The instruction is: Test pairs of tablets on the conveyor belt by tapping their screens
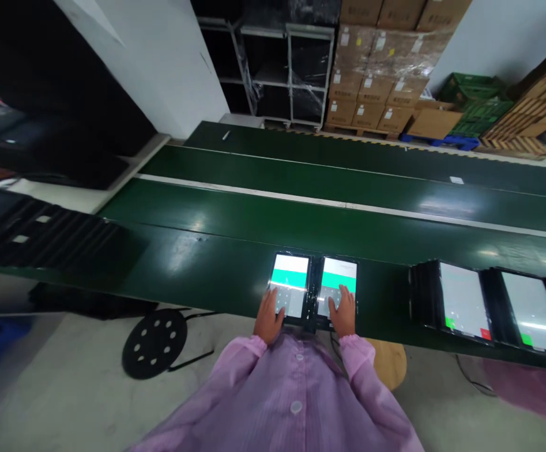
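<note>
Pink sleeve (296,389) nearest; both hands' fingers flat, gripping nothing, on two lit tablets (290,285), writing illegible.

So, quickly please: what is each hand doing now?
Left hand: open, fingers flat on the left lit tablet screen.
Right hand: open, flat on the right lit tablet screen.

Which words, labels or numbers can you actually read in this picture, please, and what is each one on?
No text is readable.
Left tablet under the left hand: white and green bands, keypad characters too blurred.
Right tablet under the right hand: the same, unreadable.
Lit tablets farther right: green and red corner marks, no legible text.
Cardboard boxes: white labels too small to read.
</note>
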A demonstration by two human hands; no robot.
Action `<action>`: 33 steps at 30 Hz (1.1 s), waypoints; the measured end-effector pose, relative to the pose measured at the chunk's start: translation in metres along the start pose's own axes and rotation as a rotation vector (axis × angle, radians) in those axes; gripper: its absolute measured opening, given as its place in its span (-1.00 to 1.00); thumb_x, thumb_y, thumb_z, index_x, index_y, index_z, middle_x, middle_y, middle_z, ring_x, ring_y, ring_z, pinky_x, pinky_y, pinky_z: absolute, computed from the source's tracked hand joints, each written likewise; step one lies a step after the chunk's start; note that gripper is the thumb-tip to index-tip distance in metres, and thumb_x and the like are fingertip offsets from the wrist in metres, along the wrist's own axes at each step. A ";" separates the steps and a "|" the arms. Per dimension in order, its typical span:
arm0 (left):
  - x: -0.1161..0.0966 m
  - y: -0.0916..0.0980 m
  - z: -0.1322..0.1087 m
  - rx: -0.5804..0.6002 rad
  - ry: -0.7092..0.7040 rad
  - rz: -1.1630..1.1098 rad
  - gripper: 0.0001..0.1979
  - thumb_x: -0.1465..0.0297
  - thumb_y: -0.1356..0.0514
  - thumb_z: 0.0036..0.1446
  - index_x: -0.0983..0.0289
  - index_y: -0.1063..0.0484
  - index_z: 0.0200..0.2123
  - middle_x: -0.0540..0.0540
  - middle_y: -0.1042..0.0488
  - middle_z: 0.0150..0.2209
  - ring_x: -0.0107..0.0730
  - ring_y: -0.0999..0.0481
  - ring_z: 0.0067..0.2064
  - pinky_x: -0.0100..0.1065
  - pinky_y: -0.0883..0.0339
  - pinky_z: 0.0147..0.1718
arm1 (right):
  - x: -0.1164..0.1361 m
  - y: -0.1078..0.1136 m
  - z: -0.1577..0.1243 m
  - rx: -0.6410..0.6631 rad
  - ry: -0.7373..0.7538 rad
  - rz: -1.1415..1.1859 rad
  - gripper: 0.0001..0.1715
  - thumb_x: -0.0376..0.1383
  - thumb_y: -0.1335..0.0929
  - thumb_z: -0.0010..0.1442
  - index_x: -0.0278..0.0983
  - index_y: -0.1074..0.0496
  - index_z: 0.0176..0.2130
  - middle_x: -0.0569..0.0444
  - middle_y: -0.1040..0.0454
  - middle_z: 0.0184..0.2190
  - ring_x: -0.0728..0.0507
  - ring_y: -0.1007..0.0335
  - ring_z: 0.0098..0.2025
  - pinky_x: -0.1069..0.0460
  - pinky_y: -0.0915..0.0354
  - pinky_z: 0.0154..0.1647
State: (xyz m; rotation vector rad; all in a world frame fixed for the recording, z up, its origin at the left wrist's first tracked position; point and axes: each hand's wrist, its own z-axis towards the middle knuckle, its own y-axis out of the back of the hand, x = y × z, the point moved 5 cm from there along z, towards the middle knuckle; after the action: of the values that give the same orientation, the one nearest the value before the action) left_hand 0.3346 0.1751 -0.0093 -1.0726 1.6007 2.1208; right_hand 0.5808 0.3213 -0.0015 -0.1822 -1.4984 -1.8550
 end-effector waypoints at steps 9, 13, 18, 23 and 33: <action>-0.044 -0.014 0.059 0.162 -0.168 0.157 -0.43 0.45 0.00 0.33 0.29 -0.18 0.39 0.25 -0.39 0.31 -0.04 -0.04 0.49 0.23 0.09 0.44 | 0.078 -0.035 0.004 0.191 0.227 0.093 -0.40 -0.21 -0.19 0.44 -0.37 -0.18 0.36 -0.22 -0.41 0.25 -0.28 -0.20 0.38 -0.34 -0.12 0.41; -0.045 -0.015 0.064 0.184 -0.207 0.198 -0.42 0.50 0.00 0.30 0.28 -0.22 0.37 0.23 -0.43 0.28 -0.01 -0.07 0.49 0.25 0.09 0.44 | 0.095 -0.050 0.014 0.244 0.291 0.039 -0.40 -0.26 -0.19 0.43 -0.41 -0.17 0.37 -0.23 -0.39 0.28 -0.26 -0.17 0.41 -0.31 -0.09 0.44; -0.047 -0.014 0.067 0.180 -0.243 0.186 -0.42 0.51 0.01 0.29 0.27 -0.24 0.37 0.22 -0.43 0.28 -0.05 -0.07 0.49 0.21 0.12 0.46 | 0.096 -0.063 0.021 0.278 0.291 -0.003 -0.41 -0.38 -0.13 0.41 -0.42 -0.21 0.35 -0.21 -0.42 0.26 -0.25 -0.16 0.42 -0.30 -0.08 0.45; -0.046 -0.010 0.068 0.184 -0.223 0.172 -0.41 0.51 0.00 0.28 0.26 -0.24 0.37 0.21 -0.44 0.27 -0.06 -0.10 0.48 0.20 0.12 0.46 | 0.094 -0.061 0.020 0.243 0.278 0.015 -0.40 -0.35 -0.13 0.42 -0.39 -0.19 0.38 -0.22 -0.44 0.24 -0.25 -0.18 0.41 -0.33 -0.12 0.43; 0.001 0.036 0.031 0.020 -0.049 0.101 -0.50 0.46 -0.01 0.31 0.27 -0.31 0.29 0.21 -0.45 0.24 -0.06 -0.21 0.41 0.17 0.11 0.45 | 0.124 -0.060 0.002 0.367 0.380 0.072 -0.41 -0.33 -0.16 0.42 -0.37 -0.21 0.38 -0.17 -0.41 0.27 -0.26 -0.13 0.43 -0.33 -0.07 0.47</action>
State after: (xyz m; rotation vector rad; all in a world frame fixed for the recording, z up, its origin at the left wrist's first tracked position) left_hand 0.3001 0.1902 0.0194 -0.9445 1.6829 2.1721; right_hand 0.4537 0.2711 0.0176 0.2731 -1.5029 -1.4283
